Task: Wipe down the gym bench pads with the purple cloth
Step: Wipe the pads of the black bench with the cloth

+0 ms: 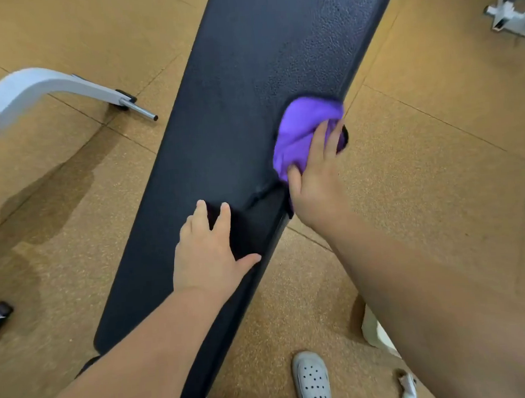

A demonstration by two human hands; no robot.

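Purple cloth (pixel 305 133), soft and bunched, sits at the right edge of the long black bench (pixel 232 92), mid-frame; its pebbled vinyl pad is creased just below the cloth. Your right hand (pixel 316 182) presses down on it, grip closed over the folds. Your left hand (pixel 209 252) lies flat, fingers spread, grip open on the pad. Speckled cork-coloured floor (pixel 424 172) surrounds.

Tan speckled floor tiles (pixel 440 186); white frame (pixel 45 86) left.
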